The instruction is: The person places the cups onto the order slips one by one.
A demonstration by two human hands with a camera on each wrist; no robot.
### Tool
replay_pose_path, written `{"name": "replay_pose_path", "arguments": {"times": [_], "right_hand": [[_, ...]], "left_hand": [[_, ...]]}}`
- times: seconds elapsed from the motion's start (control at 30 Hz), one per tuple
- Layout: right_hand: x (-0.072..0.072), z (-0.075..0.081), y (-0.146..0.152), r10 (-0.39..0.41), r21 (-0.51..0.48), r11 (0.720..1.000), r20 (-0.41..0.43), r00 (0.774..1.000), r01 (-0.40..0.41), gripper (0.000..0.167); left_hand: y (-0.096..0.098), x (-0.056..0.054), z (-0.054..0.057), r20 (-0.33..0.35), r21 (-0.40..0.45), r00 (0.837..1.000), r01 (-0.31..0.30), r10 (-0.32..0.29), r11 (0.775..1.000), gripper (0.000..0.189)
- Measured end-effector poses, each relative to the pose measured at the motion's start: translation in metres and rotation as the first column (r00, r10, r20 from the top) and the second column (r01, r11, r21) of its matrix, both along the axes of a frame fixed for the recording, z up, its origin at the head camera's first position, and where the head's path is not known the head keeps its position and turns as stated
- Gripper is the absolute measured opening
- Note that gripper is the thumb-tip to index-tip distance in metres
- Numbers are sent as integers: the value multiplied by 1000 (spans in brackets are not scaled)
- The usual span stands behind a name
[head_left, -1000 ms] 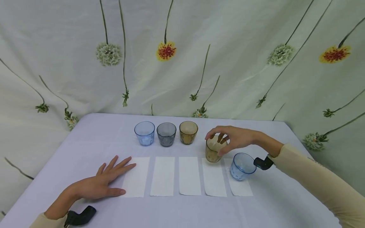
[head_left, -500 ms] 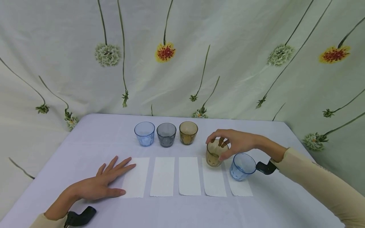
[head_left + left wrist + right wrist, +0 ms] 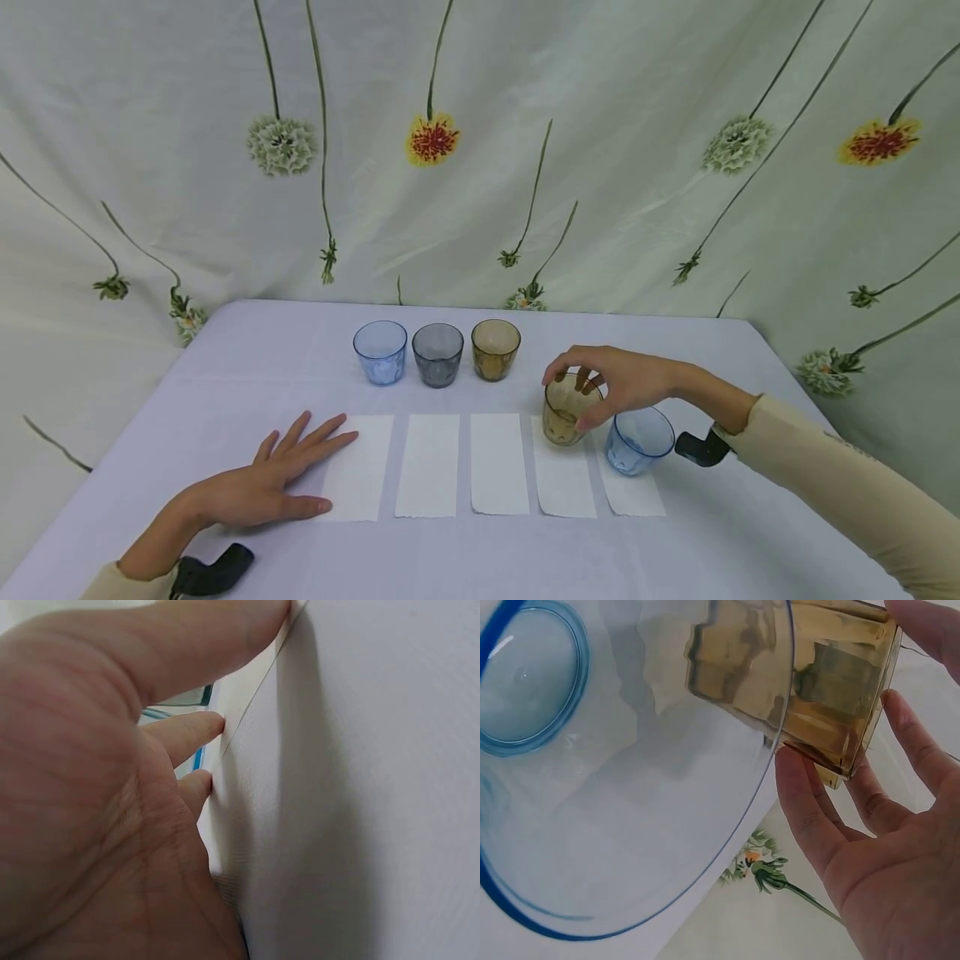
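My right hand (image 3: 630,379) grips an amber glass (image 3: 559,427) by its rim, fingers on the far side and thumb on the near side. The glass is upright at the top part of the white paper strip (image 3: 566,487) second from the right; whether it touches the paper I cannot tell. Close by on its right, a blue glass (image 3: 637,457) stands on the rightmost strip, and its rim looms large in the right wrist view. Flat on the table with fingers spread, my left hand (image 3: 251,492) touches the edge of the leftmost paper strip (image 3: 362,467).
Along the back stand three glasses: a blue one (image 3: 381,364), a grey one (image 3: 438,367) and an amber one (image 3: 495,360). Several paper strips lie in a row on the white-covered table (image 3: 420,558). Behind hangs a flowered cloth (image 3: 600,100).
My right hand has brought the amber glass slightly nearer and lower, further over the paper strip. The left hand and the other glasses have stayed in place.
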State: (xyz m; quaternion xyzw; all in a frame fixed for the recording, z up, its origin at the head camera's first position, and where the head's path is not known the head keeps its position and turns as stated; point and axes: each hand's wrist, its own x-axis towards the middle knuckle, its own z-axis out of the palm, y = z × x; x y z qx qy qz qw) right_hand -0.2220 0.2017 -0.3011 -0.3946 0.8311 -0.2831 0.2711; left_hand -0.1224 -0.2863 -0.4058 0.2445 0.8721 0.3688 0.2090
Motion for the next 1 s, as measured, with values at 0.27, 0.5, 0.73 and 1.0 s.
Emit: {"name": "replay_pose_path", "arguments": {"times": [0.27,0.5,0.73,1.0], "right_hand": [[4,-3,-3,24,8,1000,-16,1000,-24,62],[9,-5,-4,19,2,1000,-10,1000,-19,62],[15,-5,-10,36,13,999,-35,999,-36,63],[18,-8,-12,48,17,999,-65,997,-47,60]], "left_hand": [[0,0,0,0,1,1000,4,-4,1000,78],[1,0,1,9,-1,1000,-3,3,1000,77],[0,0,1,5,4,1000,-3,3,1000,76],[-1,0,-2,2,4,1000,-6,6,1000,76]]}}
